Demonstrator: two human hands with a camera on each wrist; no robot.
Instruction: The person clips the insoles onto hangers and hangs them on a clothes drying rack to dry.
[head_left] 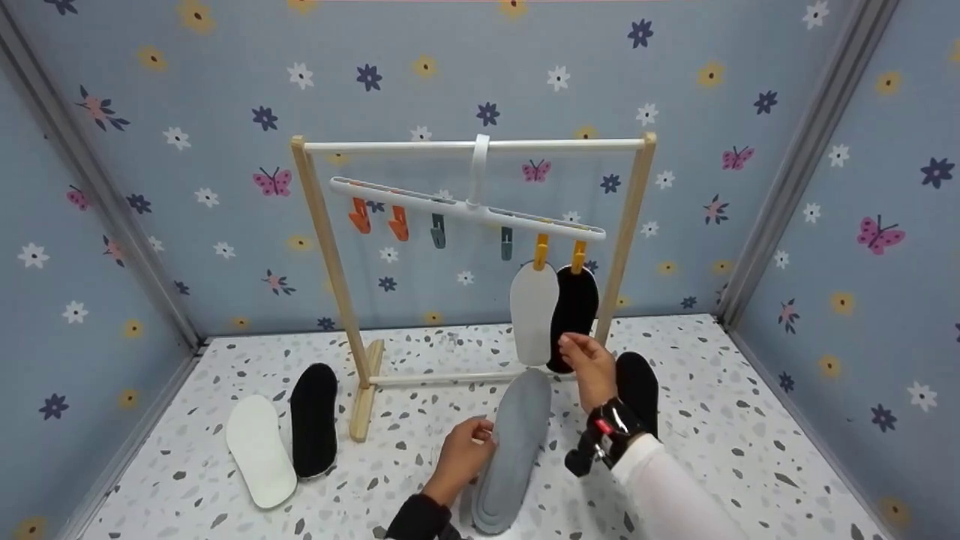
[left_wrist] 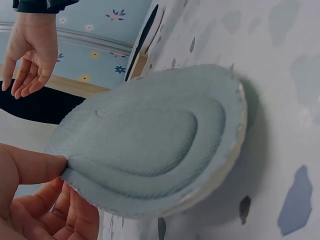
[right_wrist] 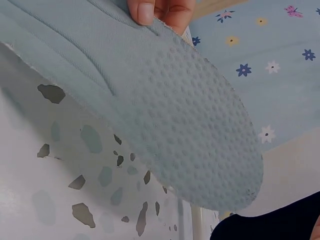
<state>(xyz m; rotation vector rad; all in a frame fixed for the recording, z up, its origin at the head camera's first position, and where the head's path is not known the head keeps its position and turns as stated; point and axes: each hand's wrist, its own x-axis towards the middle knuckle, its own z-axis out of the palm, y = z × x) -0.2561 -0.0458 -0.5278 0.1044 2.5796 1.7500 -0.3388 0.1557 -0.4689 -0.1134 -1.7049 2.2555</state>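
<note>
In the head view, my left hand (head_left: 463,454) pinches the edge of a grey insole (head_left: 514,442), thumb on top in the left wrist view. That insole is tilted up off the floor, its dimpled front end showing in the right wrist view. My right hand (head_left: 589,364), fingers loosely bent and holding nothing, is in front of the lower end of a hanging black insole (head_left: 576,304); whether it touches it I cannot tell. Beside it hangs a white insole (head_left: 534,315). Yellow clips (head_left: 541,253) grip both at the top.
A white hanger (head_left: 450,204) tilts down to the right on a wooden-sided rack (head_left: 330,262). Orange clips (head_left: 399,223) and dark green clips (head_left: 438,231) dangle from it. A white insole (head_left: 261,450) and a black insole (head_left: 313,420) lie left; another black insole (head_left: 637,382) lies right.
</note>
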